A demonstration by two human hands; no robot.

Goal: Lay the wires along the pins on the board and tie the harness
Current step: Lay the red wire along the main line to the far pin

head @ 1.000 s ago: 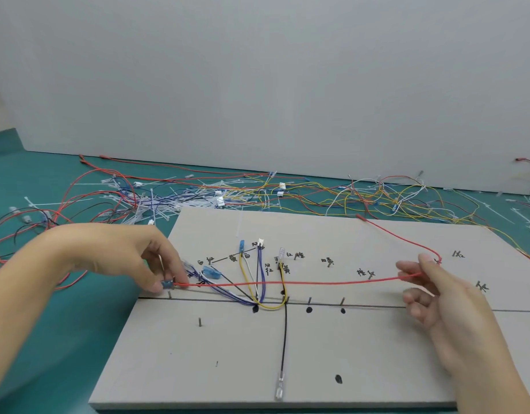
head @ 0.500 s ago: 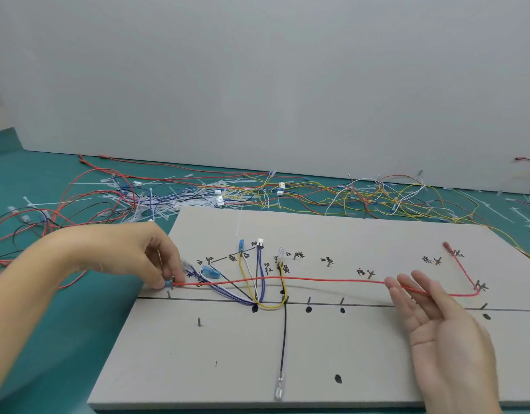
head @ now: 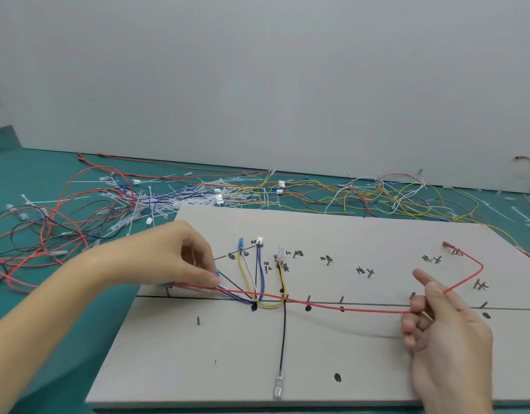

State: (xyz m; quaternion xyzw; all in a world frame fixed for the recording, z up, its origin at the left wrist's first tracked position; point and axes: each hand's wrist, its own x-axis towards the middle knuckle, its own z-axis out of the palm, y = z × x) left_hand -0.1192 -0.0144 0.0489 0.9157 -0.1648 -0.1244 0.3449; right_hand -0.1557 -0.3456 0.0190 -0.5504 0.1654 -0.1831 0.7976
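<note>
At nine o'clock of the counter (head: 63,369) lies a heap of loose wires (head: 48,222) and white cable ties (head: 156,201), the same as before. Just right of it, the left hand (head: 180,258) has moved a little toward three o'clock; its fingers are pressed together and pinch a blue connector (head: 218,272) over the left part of the board (head: 332,354). From there the red wire (head: 332,306) runs toward three o'clock along the black line and the pins (head: 342,299). Half a second ago it lay higher, above the line; now it is lower, close to the pins. At four o'clock the right hand (head: 442,339), which was spread flat then, has curled its fingers and pinches the red wire. Beyond this hand the wire loops up toward one o'clock and its end (head: 445,244) rests on the board.
</note>
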